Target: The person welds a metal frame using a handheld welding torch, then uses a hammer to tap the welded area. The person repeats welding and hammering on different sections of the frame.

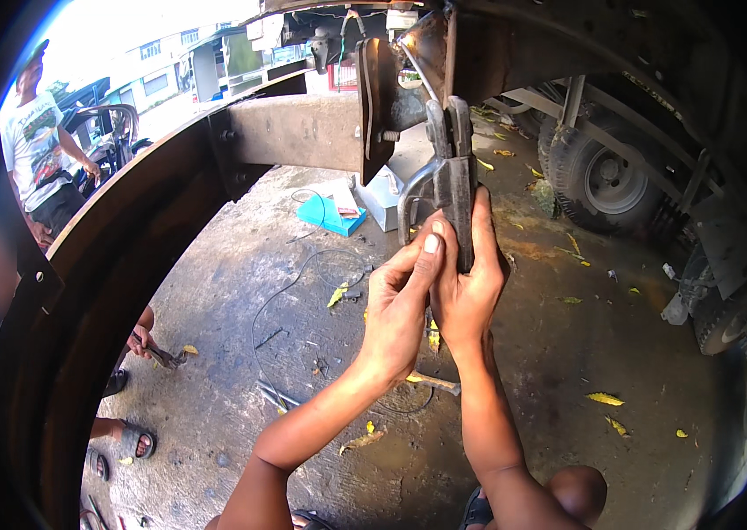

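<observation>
Both of my hands are raised to a dark metal clamping tool that looks like a pair of locking pliers. My right hand wraps the lower end of its straight handle. From the left, my left hand closes at the base of the curved lever, its thumb pointing up. The tool stands upright, jaws at the top, by the edge of a rusty steel plate under the vehicle frame. Whether the jaws grip that plate I cannot tell. Just left are a bracket plate and a bolt.
A curved steel frame rail with a crossmember fills the left side. On the concrete floor lie a blue box, a thin cable and leaves. Truck wheels stand right. A person stands left; another's hand holds a tool.
</observation>
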`<state>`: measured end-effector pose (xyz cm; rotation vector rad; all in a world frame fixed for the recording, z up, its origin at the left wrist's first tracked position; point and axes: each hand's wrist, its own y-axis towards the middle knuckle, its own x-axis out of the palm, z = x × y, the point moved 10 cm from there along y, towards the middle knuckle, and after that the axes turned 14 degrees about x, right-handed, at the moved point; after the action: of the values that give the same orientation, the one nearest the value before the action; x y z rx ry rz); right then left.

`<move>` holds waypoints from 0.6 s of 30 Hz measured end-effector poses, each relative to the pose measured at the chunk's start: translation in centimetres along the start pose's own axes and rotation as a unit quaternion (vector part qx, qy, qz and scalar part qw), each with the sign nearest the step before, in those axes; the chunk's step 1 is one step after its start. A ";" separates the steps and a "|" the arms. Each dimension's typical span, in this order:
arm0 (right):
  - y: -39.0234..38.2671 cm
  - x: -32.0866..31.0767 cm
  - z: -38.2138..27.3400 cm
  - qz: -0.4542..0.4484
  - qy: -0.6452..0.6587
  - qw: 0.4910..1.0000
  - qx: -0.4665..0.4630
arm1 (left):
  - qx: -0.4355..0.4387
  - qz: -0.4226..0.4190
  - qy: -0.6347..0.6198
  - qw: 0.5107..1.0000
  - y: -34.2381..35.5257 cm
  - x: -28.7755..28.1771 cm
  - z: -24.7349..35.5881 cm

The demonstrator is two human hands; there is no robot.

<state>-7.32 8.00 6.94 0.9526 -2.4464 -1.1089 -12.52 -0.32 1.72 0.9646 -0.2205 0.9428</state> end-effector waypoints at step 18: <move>-0.2 0.2 0.0 0.000 -0.033 0.999 0.008 | -0.023 0.031 0.022 0.999 -0.2 -0.7 -0.1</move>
<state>-7.43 7.76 6.79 0.9341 -2.5120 -1.1404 -12.79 -0.70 1.16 0.8979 -0.2345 1.0100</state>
